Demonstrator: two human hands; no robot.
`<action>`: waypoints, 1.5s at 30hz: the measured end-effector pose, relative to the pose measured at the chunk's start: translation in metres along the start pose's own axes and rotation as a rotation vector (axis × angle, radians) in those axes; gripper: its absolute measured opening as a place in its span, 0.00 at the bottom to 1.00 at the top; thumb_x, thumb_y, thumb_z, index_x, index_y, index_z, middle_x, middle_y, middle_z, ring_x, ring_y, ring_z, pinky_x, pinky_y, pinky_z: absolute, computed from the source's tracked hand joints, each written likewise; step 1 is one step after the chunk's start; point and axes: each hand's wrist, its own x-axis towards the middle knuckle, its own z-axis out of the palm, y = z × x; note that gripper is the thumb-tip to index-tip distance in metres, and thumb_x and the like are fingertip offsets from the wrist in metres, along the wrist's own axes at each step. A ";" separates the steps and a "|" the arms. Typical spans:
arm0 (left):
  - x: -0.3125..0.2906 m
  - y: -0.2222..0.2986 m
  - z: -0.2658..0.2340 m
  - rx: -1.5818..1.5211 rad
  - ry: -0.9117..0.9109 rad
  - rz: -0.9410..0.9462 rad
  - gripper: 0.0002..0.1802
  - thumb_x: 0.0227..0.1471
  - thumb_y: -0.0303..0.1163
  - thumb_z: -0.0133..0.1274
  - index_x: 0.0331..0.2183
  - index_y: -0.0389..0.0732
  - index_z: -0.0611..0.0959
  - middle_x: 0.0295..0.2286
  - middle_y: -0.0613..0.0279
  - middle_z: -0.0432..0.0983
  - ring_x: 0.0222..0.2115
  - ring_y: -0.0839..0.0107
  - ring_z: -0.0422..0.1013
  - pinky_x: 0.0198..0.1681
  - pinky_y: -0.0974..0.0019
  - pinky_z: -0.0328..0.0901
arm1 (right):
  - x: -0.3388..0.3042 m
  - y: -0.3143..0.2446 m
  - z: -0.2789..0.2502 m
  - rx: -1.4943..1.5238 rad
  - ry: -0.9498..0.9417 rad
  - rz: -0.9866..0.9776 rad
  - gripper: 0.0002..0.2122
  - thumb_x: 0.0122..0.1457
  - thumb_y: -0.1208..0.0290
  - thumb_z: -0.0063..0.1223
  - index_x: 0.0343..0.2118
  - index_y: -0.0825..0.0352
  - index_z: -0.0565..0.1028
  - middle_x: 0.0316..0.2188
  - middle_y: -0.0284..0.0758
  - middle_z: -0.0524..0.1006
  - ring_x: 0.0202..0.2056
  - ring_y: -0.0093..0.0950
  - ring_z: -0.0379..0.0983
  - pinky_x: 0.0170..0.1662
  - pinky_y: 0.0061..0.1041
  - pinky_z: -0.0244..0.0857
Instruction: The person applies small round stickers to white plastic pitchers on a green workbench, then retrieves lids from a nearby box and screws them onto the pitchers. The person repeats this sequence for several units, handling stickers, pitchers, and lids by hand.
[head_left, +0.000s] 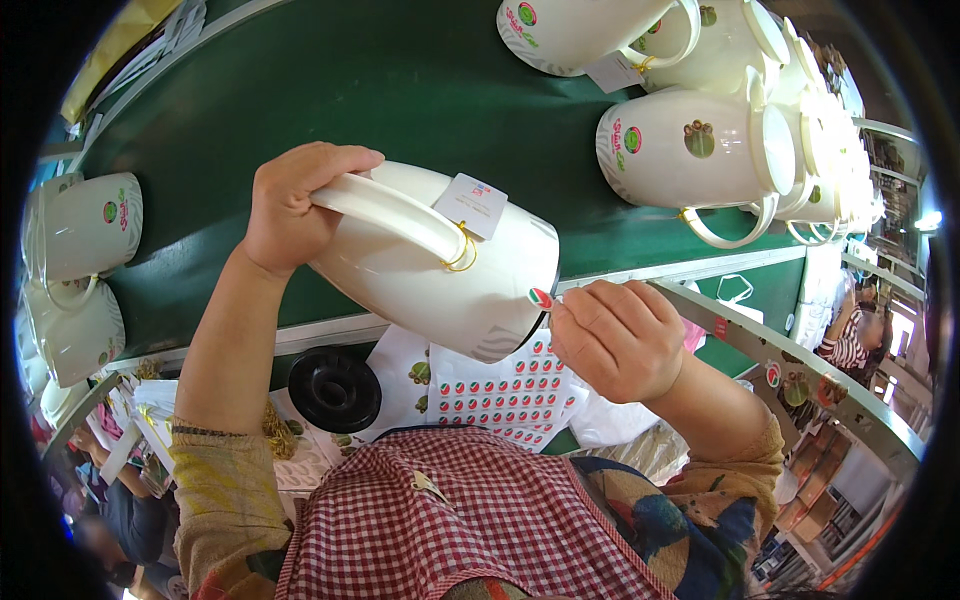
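A white plastic pitcher [410,285] lies tilted on its side in front of me, its handle facing up and its dark-edged base to the right. My left hand [295,200] is closed round its left end, by the upper part of the handle. A white card tag [472,206] hangs from the handle on a yellow tie. Close to the base, my right hand [620,340] pinches a small red-and-green sticker [541,298] between thumb and finger. Whether the sticker touches the pitcher, I cannot tell. Below lies a sheet of matching stickers [490,395].
Several white pitchers [690,145] with printed designs lie at the far right of the green conveyor belt [480,120]. More pitchers [95,225] are at the left. Near my apron are a black round disc [335,390] and a metal rail [800,365]. People work beyond both sides.
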 end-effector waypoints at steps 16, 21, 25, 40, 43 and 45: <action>0.003 0.001 0.004 -0.010 -0.004 -0.011 0.23 0.33 0.11 0.55 0.35 0.40 0.84 0.27 0.59 0.80 0.28 0.64 0.75 0.33 0.70 0.69 | 0.012 0.009 0.028 -0.068 -0.076 -0.099 0.10 0.40 0.71 0.54 0.27 0.67 0.73 0.28 0.34 0.75 0.30 0.27 0.71 0.28 0.22 0.61; 0.005 0.002 0.005 -0.013 -0.003 -0.015 0.23 0.33 0.11 0.55 0.35 0.41 0.84 0.27 0.60 0.79 0.28 0.64 0.75 0.33 0.70 0.69 | 0.011 0.011 0.027 -0.068 -0.103 -0.115 0.10 0.41 0.71 0.55 0.28 0.67 0.73 0.29 0.34 0.76 0.30 0.26 0.72 0.28 0.21 0.62; 0.005 0.003 0.005 0.003 -0.003 -0.004 0.23 0.32 0.11 0.55 0.35 0.42 0.84 0.27 0.60 0.79 0.28 0.65 0.75 0.32 0.70 0.69 | 0.010 0.013 0.026 -0.063 -0.105 -0.125 0.09 0.42 0.71 0.55 0.28 0.67 0.73 0.30 0.34 0.76 0.30 0.26 0.72 0.29 0.21 0.62; 0.007 0.003 0.008 0.003 -0.009 0.005 0.23 0.32 0.11 0.56 0.35 0.40 0.84 0.28 0.59 0.80 0.28 0.64 0.75 0.33 0.70 0.69 | 0.004 0.025 0.028 -0.026 -0.061 -0.191 0.09 0.41 0.71 0.54 0.28 0.65 0.73 0.33 0.33 0.76 0.30 0.25 0.72 0.29 0.21 0.63; 0.008 0.003 0.008 -0.011 -0.025 -0.016 0.23 0.32 0.11 0.55 0.35 0.40 0.84 0.28 0.59 0.80 0.29 0.64 0.75 0.33 0.70 0.69 | 0.003 0.026 0.028 -0.011 -0.070 -0.190 0.09 0.41 0.71 0.55 0.28 0.65 0.73 0.33 0.33 0.76 0.31 0.25 0.72 0.30 0.21 0.63; 0.008 0.002 0.009 -0.009 -0.019 -0.008 0.23 0.32 0.10 0.55 0.35 0.40 0.84 0.29 0.59 0.80 0.29 0.64 0.75 0.33 0.70 0.69 | 0.003 0.027 0.027 -0.018 -0.081 -0.183 0.09 0.41 0.71 0.55 0.29 0.65 0.73 0.34 0.33 0.76 0.31 0.25 0.72 0.30 0.22 0.64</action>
